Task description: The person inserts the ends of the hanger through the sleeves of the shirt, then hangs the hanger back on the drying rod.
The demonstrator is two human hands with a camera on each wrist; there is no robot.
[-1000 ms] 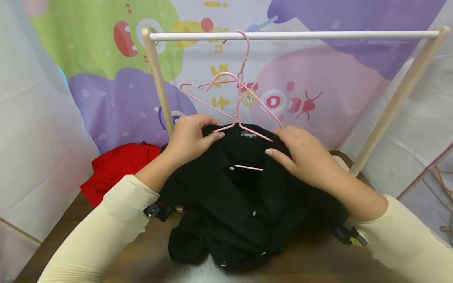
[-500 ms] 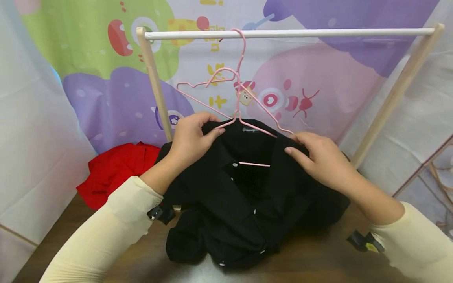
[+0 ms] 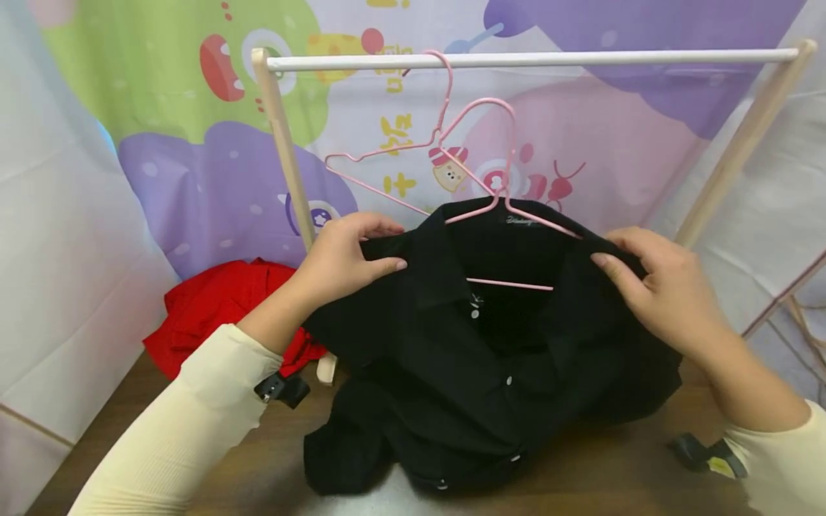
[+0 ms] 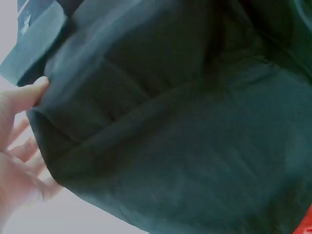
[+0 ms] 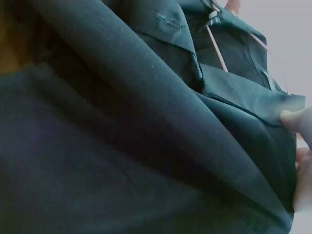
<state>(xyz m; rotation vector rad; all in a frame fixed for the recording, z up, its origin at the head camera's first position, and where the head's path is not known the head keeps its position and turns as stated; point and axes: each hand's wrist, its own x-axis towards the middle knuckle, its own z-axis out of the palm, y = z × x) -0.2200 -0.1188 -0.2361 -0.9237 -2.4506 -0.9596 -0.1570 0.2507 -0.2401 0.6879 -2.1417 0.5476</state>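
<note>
A black shirt (image 3: 452,358) hangs between the two hands, a pink hanger (image 3: 510,154) inside its collar with the hook above. My left hand (image 3: 342,258) pinches the shoulder on the left between thumb and fingers. On the other shoulder, my right hand (image 3: 671,294) grips the cloth the same way. Part of the hanger's lower bar shows through the neck opening. In the left wrist view the thumb presses the black cloth (image 4: 146,122) with fingers behind it; the right wrist view has the right hand (image 5: 301,156) at the cloth's edge.
Another pink hanger (image 3: 381,188) hangs from the white rail (image 3: 581,59) of a wooden-legged rack, behind the shirt. Red cloth (image 3: 219,301) lies at the left on the brown table (image 3: 258,459). A patterned curtain (image 3: 232,172) stands behind.
The shirt and its hanger have moved right, the collar now clear of the left hand. The right hand has moved right along the shoulder; the left hand now holds farther out on its shoulder.
</note>
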